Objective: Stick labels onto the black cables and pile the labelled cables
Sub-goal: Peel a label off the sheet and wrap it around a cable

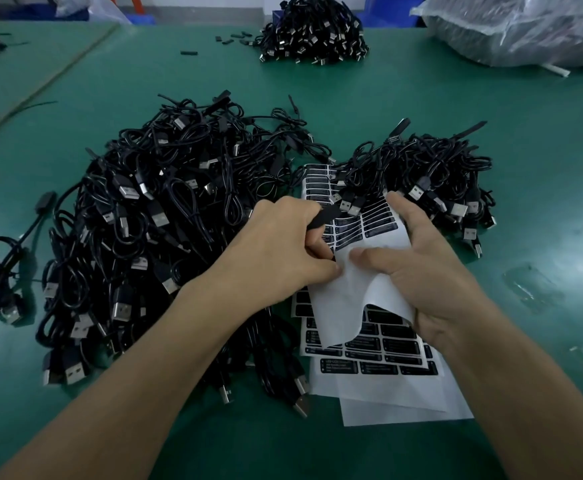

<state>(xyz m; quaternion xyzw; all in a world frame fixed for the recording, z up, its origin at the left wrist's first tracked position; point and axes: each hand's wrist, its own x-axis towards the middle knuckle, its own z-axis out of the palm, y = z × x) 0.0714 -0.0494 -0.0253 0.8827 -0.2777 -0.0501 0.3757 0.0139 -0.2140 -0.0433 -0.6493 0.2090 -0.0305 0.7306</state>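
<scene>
Left hand [279, 244] is closed around a black cable end [326, 216]. Right hand [418, 268] grips a curled label sheet [349, 299] between thumb and fingers. Large cable pile [151, 220] lies left, smaller pile [432, 174] right, on the green table [543, 150].

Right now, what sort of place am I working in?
Probably a factory packing or assembly bench: bulk heaps of black cables, label sheets and bagged stock on a green work mat.
</scene>
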